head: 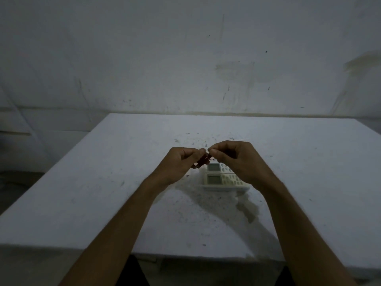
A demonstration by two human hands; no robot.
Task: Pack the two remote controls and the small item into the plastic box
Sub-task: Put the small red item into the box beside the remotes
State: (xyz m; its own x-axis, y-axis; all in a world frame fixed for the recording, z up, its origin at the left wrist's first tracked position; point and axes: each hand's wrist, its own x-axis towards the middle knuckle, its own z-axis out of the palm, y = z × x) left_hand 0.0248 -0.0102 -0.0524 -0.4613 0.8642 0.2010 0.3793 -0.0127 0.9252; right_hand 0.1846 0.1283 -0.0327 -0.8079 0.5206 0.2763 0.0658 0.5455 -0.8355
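Two white remote controls, a far one [216,167] and a near one [220,179], lie side by side in a clear plastic box [224,188] at the middle of the table. Their right ends are hidden behind my right hand [237,159]. Just above the box's left end, my left hand [181,162] and my right hand pinch a small dark reddish item [204,161] between their fingertips. The item is thin and partly covered by my fingers, so its shape is unclear.
The white table [103,182] is scuffed and speckled, with its far edge against a pale stained wall [185,58]. The table's near edge runs across the bottom of the view. The light is dim.
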